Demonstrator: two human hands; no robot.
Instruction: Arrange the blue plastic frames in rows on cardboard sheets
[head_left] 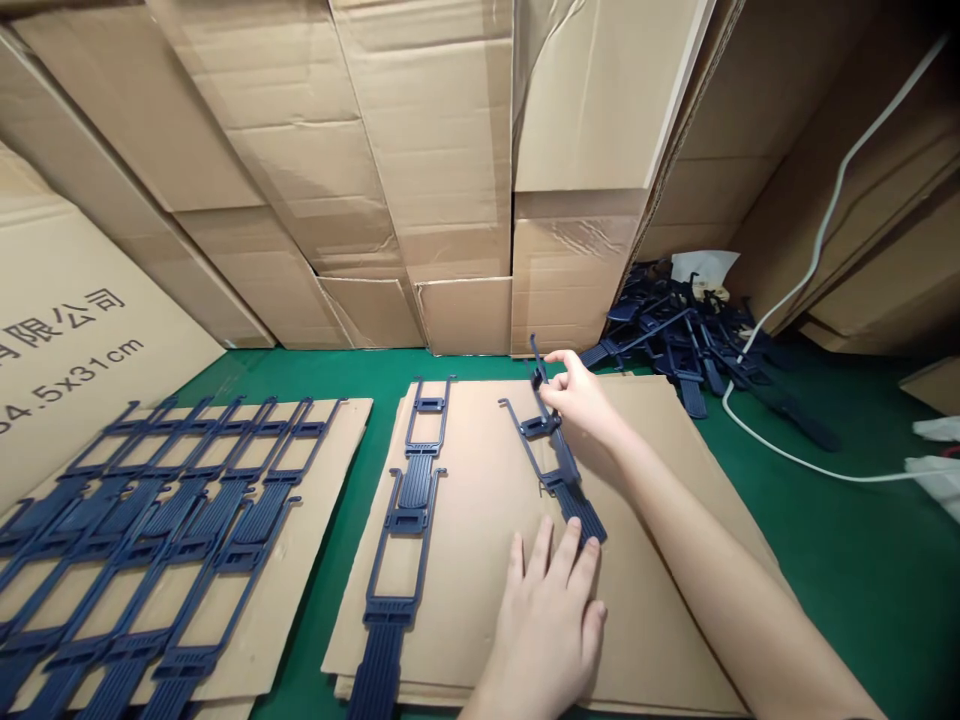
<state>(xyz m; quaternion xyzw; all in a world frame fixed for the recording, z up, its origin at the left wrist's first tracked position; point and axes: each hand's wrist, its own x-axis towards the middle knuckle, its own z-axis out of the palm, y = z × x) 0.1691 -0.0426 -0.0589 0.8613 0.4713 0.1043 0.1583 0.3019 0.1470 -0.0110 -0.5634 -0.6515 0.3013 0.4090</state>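
Note:
My right hand (pixel 581 400) pinches the upper part of a dark blue plastic frame piece (pixel 581 508), with a ribbed tail and two hooked arms. It tilts over the cardboard sheet (pixel 480 570); a second similar piece may overlap it, but I cannot tell. My left hand (pixel 544 620) rests palm down on the cardboard, fingers spread, fingertips at the ribbed tail. Left of my hands, two like pieces lie end to end, an upper frame piece (pixel 417 482) and a lower frame piece (pixel 382 655).
More blue frame pieces (pixel 244 525) lie in overlapping rows on another cardboard sheet (pixel 300 590) at left. A loose heap of blue pieces (pixel 675 330) sits back right, beside a white cable (pixel 795 445). Cardboard boxes (pixel 450 150) wall off the back of the green table (pixel 885 580).

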